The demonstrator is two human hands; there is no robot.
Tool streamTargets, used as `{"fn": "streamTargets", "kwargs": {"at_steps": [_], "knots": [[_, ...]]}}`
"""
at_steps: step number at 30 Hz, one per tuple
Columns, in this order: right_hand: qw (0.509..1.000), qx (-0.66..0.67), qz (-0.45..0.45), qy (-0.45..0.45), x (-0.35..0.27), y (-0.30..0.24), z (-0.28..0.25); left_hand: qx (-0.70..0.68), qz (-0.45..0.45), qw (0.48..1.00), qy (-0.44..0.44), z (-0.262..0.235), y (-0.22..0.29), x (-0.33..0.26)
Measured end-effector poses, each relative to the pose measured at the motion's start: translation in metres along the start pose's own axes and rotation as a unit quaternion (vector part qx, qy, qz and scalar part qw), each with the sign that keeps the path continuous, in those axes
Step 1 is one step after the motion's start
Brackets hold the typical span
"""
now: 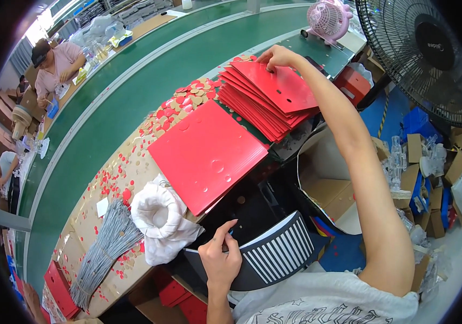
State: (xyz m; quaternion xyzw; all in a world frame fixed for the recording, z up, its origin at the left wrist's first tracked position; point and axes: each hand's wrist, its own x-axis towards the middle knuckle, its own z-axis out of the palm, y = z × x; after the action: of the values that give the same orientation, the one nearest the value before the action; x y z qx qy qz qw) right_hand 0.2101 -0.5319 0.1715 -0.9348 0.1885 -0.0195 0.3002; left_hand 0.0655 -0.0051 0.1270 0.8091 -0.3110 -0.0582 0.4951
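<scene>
A fanned stack of red sheets (269, 94), punched with small holes, lies just beyond a flat red sheet pile (206, 154).

Upper centre of the frame, my right hand (278, 56) rests on a fanned stack of flat red bag blanks (269, 97) with punched holes. Just below, mid-frame, a second pile of glossy red blanks (206, 154) lies square on the bench. At lower centre my left hand (219, 260) pinches the edge of a black bag with white stripes (274, 254). An open brown carton (323, 183) stands right of centre. Small brown boxes (433, 178) lie jumbled on the floor at the right edge. More red packages (58, 289) sit at lower left.
</scene>
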Motion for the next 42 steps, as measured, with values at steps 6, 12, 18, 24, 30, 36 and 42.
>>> {"fn": "streamTargets", "kwargs": {"at_steps": [6, 12, 18, 24, 30, 36, 42], "knots": [[0.998, 0.015, -0.038, 0.041, -0.024, 0.012, -0.007, -0.005, -0.005, 1.000, -0.002, 0.003, -0.001, -0.005], [0.886, -0.125, -0.400, 0.200, -0.144, -0.157, 0.064, 0.060, -0.070, 0.990, 0.108, -0.009, -0.015, 0.011], [0.853, -0.025, -0.521, 0.021, -0.294, -0.190, 0.180, -0.017, -0.133, 0.983, 0.127, -0.011, -0.024, 0.030], [0.886, 0.025, -0.462, 0.011, -0.303, -0.186, 0.214, -0.072, -0.173, 0.975, 0.123, -0.014, -0.022, 0.023], [0.896, 0.122, -0.426, 0.018, -0.305, -0.189, 0.216, -0.065, -0.146, 0.978, 0.137, -0.008, -0.020, 0.016], [0.910, 0.168, -0.376, -0.046, -0.297, -0.187, 0.213, -0.080, -0.126, 0.973, 0.176, 0.003, -0.023, 0.015], [0.902, 0.181, -0.380, -0.093, -0.296, -0.181, 0.207, -0.113, -0.130, 0.966, 0.192, 0.008, -0.020, 0.014]]}}
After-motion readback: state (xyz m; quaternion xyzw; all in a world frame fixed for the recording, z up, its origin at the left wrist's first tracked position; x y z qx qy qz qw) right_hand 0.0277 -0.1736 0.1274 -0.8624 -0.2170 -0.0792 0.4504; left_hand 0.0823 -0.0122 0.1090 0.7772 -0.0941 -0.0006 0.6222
